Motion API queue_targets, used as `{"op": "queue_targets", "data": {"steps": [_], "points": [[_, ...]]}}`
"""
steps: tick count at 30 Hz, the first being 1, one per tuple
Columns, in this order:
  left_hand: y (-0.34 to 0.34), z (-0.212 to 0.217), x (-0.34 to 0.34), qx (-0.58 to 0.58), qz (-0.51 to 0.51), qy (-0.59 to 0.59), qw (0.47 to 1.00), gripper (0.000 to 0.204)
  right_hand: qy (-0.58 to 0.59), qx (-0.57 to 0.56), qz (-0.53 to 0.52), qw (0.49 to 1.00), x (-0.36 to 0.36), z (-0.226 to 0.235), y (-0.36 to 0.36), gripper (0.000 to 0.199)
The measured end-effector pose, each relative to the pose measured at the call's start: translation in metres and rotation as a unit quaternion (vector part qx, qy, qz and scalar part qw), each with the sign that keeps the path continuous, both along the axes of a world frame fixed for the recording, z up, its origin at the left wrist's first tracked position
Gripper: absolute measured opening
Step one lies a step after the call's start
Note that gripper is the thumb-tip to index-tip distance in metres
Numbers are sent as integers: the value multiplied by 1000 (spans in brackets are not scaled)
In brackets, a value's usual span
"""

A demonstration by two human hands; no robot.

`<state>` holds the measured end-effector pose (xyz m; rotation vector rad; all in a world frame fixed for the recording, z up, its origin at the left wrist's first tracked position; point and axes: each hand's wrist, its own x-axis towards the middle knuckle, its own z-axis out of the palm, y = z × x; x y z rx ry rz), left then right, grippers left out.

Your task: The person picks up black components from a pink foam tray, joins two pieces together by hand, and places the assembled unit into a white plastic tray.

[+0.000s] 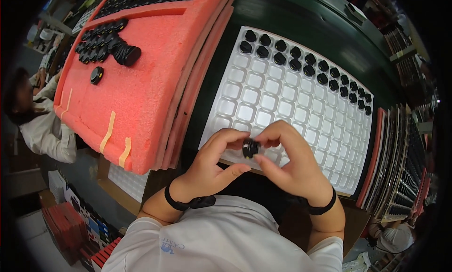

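Left hand and right hand pinch one small black knob over white compartment tray's near edge; inspecting step, likely. Placing calls for an empty cell.

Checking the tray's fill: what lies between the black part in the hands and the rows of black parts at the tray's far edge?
Only empty white tray pockets, in the head view.

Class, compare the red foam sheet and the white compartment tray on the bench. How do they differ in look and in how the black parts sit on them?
The red foam sheet is flat and plain; the white tray is divided into square pockets. On the foam, black parts lie clustered loosely; in the tray, black parts sit one per pocket along the far rows. Both hold similar small round black parts.
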<state>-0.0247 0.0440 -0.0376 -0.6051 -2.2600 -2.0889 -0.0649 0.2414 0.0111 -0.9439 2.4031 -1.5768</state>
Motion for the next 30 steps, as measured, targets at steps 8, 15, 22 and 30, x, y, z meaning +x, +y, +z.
{"op": "queue_targets", "data": {"steps": [8,15,22,30], "points": [[-7,-22,4,-372,53,145,915,40,22,135,-64,988,-88,-14,-20,23],[-7,-26,9,-407,38,149,900,34,85,253,-126,955,-165,-48,-43,26],[-10,-28,7,-401,26,148,904,33,90,361,-125,920,-179,-51,-61,28],[-8,-26,8,-404,27,153,901,36,170,244,-146,943,-172,-27,-60,23]]}}
